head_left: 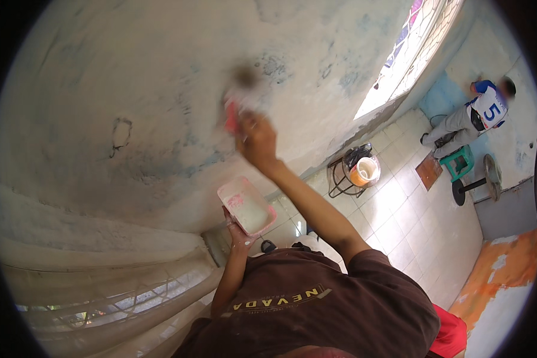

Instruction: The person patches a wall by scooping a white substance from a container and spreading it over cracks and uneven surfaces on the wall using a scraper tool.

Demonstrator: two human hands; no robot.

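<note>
My right hand (pixel 258 140) is raised to the wall, closed around a paintbrush (pixel 231 113) with a reddish handle. Motion smears the brush, and its dark bristle end points up against the wall. Patchy pale paint, with bluish and dark stains showing through, covers the wall (pixel 131 71). Lower down, my left hand (pixel 238 234) grips a pink rectangular tub (pixel 271 222) by its near side. White paint lies in the tub, with pink smears on its inner wall. White specks show on my left fingers.
A stool (pixel 334 190) bears a paint bucket (pixel 364 171) and a black bag. Farther off, another person (pixel 480 110) works at a wall beside a green plastic stool (pixel 458 162) and a pedestal fan (pixel 491 177). A grilled window (pixel 394 65) is at upper right; a pale curtain (pixel 119 286) hangs lower left.
</note>
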